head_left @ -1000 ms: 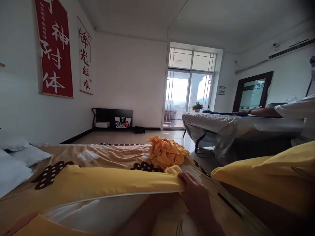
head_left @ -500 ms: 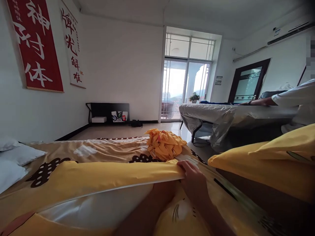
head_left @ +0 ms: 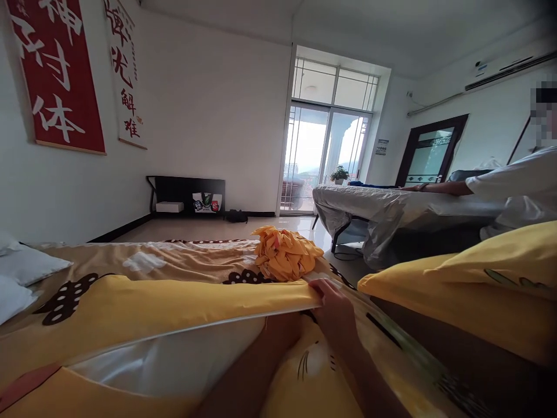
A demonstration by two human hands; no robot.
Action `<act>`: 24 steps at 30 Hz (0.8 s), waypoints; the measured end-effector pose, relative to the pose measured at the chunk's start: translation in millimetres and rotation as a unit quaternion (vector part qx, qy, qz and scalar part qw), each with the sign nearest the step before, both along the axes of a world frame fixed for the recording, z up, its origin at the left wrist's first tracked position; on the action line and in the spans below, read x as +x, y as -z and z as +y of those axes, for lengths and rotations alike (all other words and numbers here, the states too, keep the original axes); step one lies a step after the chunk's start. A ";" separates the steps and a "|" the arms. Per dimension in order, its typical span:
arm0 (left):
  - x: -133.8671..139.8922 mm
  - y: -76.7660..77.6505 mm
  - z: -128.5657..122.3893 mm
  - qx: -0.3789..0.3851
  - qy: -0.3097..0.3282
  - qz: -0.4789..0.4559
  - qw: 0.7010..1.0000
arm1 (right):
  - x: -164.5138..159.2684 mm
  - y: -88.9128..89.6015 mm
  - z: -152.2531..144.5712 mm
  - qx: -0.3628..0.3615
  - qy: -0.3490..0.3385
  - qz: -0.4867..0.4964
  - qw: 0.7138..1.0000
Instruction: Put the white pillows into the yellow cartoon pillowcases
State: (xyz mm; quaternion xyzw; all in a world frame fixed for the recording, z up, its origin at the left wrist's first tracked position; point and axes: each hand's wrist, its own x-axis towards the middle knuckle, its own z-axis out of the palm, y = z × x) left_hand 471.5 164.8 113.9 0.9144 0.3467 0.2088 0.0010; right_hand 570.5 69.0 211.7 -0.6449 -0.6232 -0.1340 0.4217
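Note:
A yellow pillowcase (head_left: 204, 296) lies stretched across the bed in front of me. Its long opening shows a glossy white layer (head_left: 161, 354) inside. At the right end of the opening, my right hand (head_left: 334, 307) is closed on the pillowcase's upper edge, thumb and fingers pinching the cloth. My left hand (head_left: 285, 326) reaches into the opening below that edge, close to my right hand; its fingers are hidden by the cloth. Nearer to me, between my forearms, is yellow fabric (head_left: 304, 377) with printed whiskers. A crumpled bundle of orange-yellow cloth (head_left: 287, 254) rests just beyond my right hand.
White pillows (head_left: 32, 264) lie at the left on the patterned brown bedsheet (head_left: 183, 260). Another yellow cushion (head_left: 465, 273) juts in at the right. Behind it stands a plastic-covered table (head_left: 369, 200), where a person in a white sleeve (head_left: 500, 174) rests an arm.
The view has shifted slightly, so the room and bed sit a little further left. Both hands keep about the same place on the pillowcase. More of the other person shows at the right.

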 end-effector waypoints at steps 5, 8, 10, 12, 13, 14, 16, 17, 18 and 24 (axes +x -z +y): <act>2.3 -15.4 -17.0 -0.036 -0.018 0.001 0.999 | -0.5 -0.4 -2.5 0.002 0.000 0.008 1.000; 0.2 -21.9 -23.2 -0.028 -0.006 0.005 1.000 | -2.5 -0.4 -5.0 0.007 -0.006 0.008 1.000; -0.8 -23.0 -25.0 -0.015 0.006 -0.003 1.000 | -3.4 0.0 -5.4 0.011 -0.014 0.005 1.000; -1.0 -23.9 -25.5 -0.020 0.011 -0.002 1.000 | -3.1 0.9 -4.3 0.012 -0.015 0.005 1.000; -0.9 -24.9 -25.4 -0.031 0.014 0.003 0.999 | -2.4 1.5 -3.4 0.012 -0.015 0.006 1.000; -0.8 -26.6 -25.1 -0.044 0.017 0.010 0.999 | -1.3 2.2 -2.2 0.013 -0.016 0.007 1.000; -0.8 -31.7 -23.6 -0.059 0.029 0.021 0.998 | 1.6 3.5 0.6 0.016 -0.020 0.009 1.000; -0.9 -34.7 -22.4 -0.063 0.038 0.021 0.997 | 3.2 4.1 2.0 0.017 -0.024 0.010 1.000; -0.9 -37.6 -20.7 -0.068 0.049 0.019 0.996 | 4.8 4.7 3.3 0.019 -0.026 0.013 0.999; 0.9 -41.3 -6.3 -0.107 0.071 0.033 0.991 | 8.1 5.5 5.1 0.025 -0.022 0.016 0.999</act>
